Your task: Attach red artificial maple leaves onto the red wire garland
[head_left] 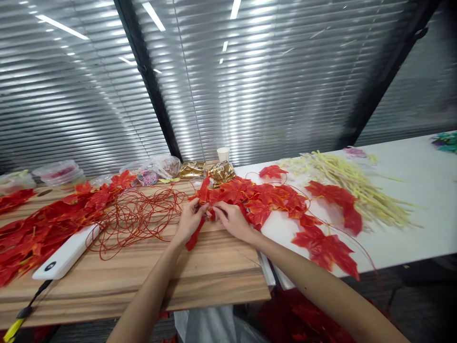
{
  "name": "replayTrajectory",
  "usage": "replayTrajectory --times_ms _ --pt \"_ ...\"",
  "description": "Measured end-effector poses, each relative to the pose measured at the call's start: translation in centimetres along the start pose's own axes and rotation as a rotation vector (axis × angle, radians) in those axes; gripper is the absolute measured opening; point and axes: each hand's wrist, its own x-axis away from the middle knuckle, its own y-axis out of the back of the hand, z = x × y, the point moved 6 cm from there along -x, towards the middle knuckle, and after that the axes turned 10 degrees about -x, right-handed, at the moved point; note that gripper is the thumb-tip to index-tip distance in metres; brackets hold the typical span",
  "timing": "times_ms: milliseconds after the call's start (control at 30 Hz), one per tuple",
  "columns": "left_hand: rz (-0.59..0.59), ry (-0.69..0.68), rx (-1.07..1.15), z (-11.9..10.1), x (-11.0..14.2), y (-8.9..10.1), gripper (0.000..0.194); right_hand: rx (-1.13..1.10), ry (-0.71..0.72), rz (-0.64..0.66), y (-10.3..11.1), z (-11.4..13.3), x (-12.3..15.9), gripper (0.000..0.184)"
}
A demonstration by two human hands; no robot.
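My left hand [189,220] and my right hand [233,219] meet over the wooden table [214,271], both pinched on a red artificial maple leaf [204,194] at the end of a leaf garland [271,197]. A red strip of leaf hangs down from between my fingers. The garland trails right across the white table [403,190]. A tangle of thin red wire [137,216] lies just left of my left hand.
A heap of red leaves [39,228] covers the left of the wooden table, beside a white power bank [66,252] with a cable. Plastic bags, gold packets [221,172] and a paper cup [223,154] stand at the back. Pale yellow stems [357,186] lie on the white table.
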Motion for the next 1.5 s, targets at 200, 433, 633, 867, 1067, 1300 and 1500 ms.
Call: replayTrajectory --times_ms 200,433,633,867,1067,1300,1500 --pt "-0.077 0.091 0.084 0.01 0.19 0.56 0.034 -0.005 0.01 -0.024 0.13 0.07 0.02 0.018" --pt "-0.065 0.09 0.138 0.07 0.27 0.3 0.03 0.009 0.016 -0.013 0.06 0.17 -0.05 0.016" --pt "-0.059 0.092 0.125 0.11 0.26 0.14 0.029 0.017 0.002 -0.012 0.13 0.13 0.01 0.015" --pt "-0.064 0.086 0.042 -0.4 0.37 0.27 0.03 0.004 0.014 -0.031 0.16 0.13 -0.03 0.015" --pt "-0.042 0.04 -0.067 -0.77 0.29 0.3 0.028 0.007 0.02 -0.075 0.4 -0.15 -0.01 0.015" --pt "0.023 -0.011 -0.116 -0.41 0.29 -0.06 0.026 0.017 0.015 -0.119 0.68 -0.39 -0.07 0.015" --pt "0.022 -0.003 -0.1 -0.31 0.34 -0.32 0.026 0.012 0.018 -0.114 0.66 -0.36 -0.08 0.015"
